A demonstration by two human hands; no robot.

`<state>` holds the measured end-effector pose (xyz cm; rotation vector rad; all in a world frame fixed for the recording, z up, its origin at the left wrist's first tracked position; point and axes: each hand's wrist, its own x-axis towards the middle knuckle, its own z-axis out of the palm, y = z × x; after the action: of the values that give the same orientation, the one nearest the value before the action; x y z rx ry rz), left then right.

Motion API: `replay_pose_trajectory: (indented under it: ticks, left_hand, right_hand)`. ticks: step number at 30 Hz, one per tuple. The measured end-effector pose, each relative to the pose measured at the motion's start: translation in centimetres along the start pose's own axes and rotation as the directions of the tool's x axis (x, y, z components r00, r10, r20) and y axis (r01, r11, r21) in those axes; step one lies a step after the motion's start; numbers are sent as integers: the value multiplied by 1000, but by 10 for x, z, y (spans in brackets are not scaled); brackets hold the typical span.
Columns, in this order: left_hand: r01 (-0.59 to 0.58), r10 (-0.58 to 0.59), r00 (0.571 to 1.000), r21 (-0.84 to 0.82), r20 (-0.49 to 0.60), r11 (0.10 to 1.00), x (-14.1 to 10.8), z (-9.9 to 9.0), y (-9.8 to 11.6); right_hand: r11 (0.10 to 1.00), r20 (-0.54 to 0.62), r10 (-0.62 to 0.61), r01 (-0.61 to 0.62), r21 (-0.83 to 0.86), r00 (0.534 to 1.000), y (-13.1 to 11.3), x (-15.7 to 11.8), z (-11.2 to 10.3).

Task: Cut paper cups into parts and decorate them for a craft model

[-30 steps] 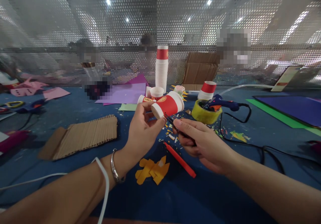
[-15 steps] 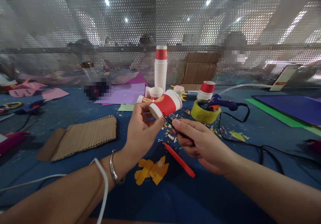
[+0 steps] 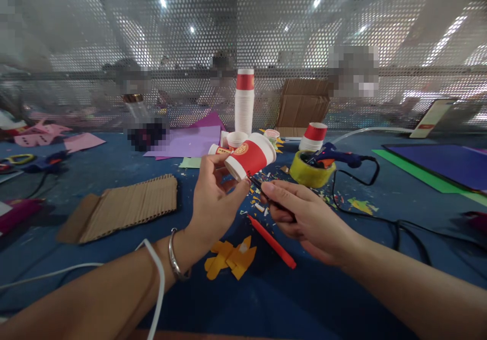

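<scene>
My left hand grips a red and white paper cup near its base, with the cup tipped on its side and its mouth toward the upper right. In my right hand is a slim black tool, its tip against the cup's lower side near the base. My fingers cover most of that tool, so its exact kind is hidden. Below the hands lie a red marker and several cut pieces of orange paper. Small paper scraps are scattered beneath the cup.
A tall cup stack stands behind. Right of it are a yellow tape roll with a blue glue gun resting on it, its black cord trailing right. Corrugated cardboard lies left. A white cable crosses my left forearm.
The cup has turned slightly in my left hand, its mouth a little higher. Both hands stay almost in place, and the tool's tip remains at the cup.
</scene>
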<state>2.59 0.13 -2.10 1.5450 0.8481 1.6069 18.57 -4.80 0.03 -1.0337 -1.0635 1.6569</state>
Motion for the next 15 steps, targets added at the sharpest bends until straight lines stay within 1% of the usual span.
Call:
replay_pose_trajectory:
  ticks: [11, 15]
  left_hand:
    - [27, -27, 999, 36, -18, 999, -2, 1, -1]
    - [0, 0, 1000, 31, -5, 1000, -3, 1, -1]
  right_hand:
    - [1000, -12, -16, 16, -3, 1000, 2, 1, -1]
    - [1000, -17, -20, 20, -10, 1000, 3, 1, 0]
